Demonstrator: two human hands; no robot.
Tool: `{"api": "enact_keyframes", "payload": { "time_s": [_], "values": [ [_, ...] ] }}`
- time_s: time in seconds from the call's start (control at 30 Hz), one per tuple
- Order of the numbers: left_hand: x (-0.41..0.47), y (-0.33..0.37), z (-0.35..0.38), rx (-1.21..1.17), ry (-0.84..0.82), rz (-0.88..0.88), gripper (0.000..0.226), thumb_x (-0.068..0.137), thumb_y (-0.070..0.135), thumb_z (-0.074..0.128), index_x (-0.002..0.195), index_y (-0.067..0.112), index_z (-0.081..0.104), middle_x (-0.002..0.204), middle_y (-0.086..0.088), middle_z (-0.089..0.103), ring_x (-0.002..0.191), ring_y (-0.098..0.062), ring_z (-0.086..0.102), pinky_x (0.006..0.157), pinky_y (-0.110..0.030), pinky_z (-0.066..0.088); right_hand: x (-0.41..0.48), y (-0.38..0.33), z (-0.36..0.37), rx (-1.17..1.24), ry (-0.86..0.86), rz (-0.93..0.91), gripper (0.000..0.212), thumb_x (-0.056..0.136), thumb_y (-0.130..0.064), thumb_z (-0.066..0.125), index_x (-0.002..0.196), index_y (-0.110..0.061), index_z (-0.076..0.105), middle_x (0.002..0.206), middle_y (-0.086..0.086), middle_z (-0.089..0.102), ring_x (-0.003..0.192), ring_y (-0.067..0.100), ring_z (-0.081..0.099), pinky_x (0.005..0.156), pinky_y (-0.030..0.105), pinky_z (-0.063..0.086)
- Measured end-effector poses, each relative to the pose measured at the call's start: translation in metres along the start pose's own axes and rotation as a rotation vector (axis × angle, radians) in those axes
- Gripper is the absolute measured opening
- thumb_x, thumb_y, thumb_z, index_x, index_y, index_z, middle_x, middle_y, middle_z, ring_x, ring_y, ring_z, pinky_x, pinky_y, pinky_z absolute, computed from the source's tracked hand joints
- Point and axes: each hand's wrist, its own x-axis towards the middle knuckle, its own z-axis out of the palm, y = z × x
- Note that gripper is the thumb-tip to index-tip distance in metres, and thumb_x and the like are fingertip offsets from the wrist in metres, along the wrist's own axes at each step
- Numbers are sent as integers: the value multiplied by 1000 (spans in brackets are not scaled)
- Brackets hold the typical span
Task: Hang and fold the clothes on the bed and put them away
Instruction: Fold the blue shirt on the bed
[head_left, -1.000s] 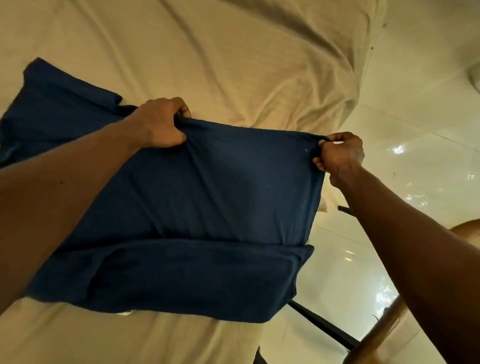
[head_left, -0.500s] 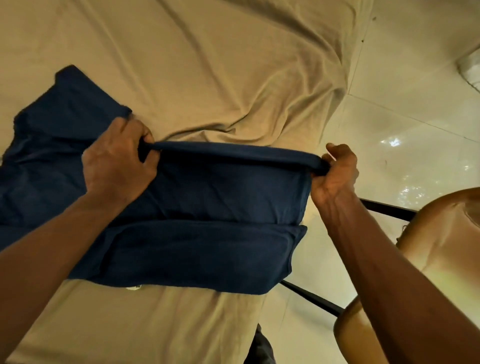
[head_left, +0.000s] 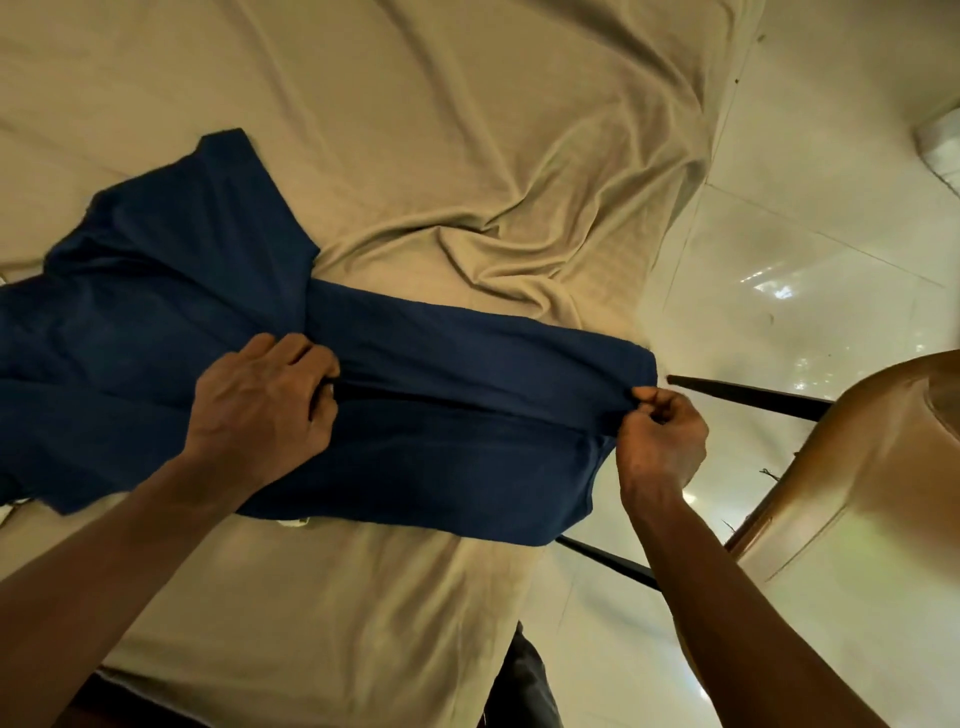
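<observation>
A dark blue soft cotton garment (head_left: 467, 358) lies partly folded across the bed, on its crumpled beige sheet (head_left: 415, 130). The garment's right end reaches the bed's right edge. The left hand (head_left: 260, 410) grips a raised fold near the garment's middle, its fingers curled round the cloth. The right hand (head_left: 662, 441) pinches the same fold at its end by the bed's right edge, thumb and fingers closed on the fabric. The fold runs taut between the two hands, which are well apart. A small white scrap (head_left: 293, 521) peeks out under the garment's near edge, possibly a label. Just beside the bed's right edge stands a glossy brown chair (head_left: 857, 467) with black legs (head_left: 753, 397) on a shiny pale tiled floor (head_left: 831, 249).
</observation>
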Motion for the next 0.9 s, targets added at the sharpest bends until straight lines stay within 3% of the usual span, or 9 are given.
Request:
{"api": "enact_keyframes", "payload": {
  "time_s": [0.1,0.17,0.27,0.37,0.5,0.6,0.7,0.8,0.9],
  "values": [
    [0,5,0,51,-85,11,35,86,41,50,95,16,73,95,-4,66,84,-31,57,69,-44,40,-3,1,3,-363,-55,-61,35,92,-12,64,124,-24,65,124,4,63,120,31,57,110,50,42],
    [1,10,-2,103,-73,56,35,85,41,51,97,17,73,101,-3,67,93,-31,56,81,-48,37,-9,-4,7,-453,-67,-338,40,90,-13,64,129,-20,62,135,9,54,128,32,46,110,50,37],
    [6,18,-3,49,-27,184,27,84,38,58,94,19,74,104,0,68,107,-29,59,107,-54,32,-21,-21,21,-390,-206,-752,35,90,-11,62,123,-18,65,125,7,55,119,24,47,102,46,45],
    [20,21,-3,-102,71,4,24,89,46,61,93,24,70,99,3,67,104,-25,59,107,-49,33,-40,-36,47,-379,-505,-941,27,94,-11,59,118,-19,68,117,-2,57,110,16,55,93,35,51],
    [55,-4,-11,-397,168,-631,40,92,52,65,118,22,56,116,-3,57,111,-26,55,90,-45,46,-67,-61,109,-357,-755,-936,25,98,-14,58,121,-20,66,114,-6,63,98,11,62,89,35,54],
    [84,-27,-7,-224,-6,-650,75,86,64,66,141,18,40,135,-10,49,125,-33,50,90,-49,49,-85,-73,155,-424,-778,-770,26,99,-27,60,125,-26,59,111,-8,62,100,14,61,85,39,55],
    [116,-32,2,-174,-220,-633,109,86,70,63,162,15,8,151,-16,38,135,-38,43,98,-51,48,-97,-66,177,-615,-614,-841,28,98,-36,57,123,-25,51,119,-1,59,107,22,59,79,39,51],
    [136,-36,13,-264,-222,-787,82,95,53,62,155,10,27,143,-18,48,130,-37,50,98,-45,47,-100,-56,183,-681,-557,-895,31,100,-41,50,126,-25,47,122,3,55,110,25,57,85,40,50],
    [132,-40,4,-438,97,-954,28,100,27,56,121,10,62,116,-10,67,107,-26,64,82,-30,45,-98,-58,184,-703,-563,-898,32,100,-43,48,125,-24,46,122,5,54,110,26,56,88,42,51]
  ]
}}
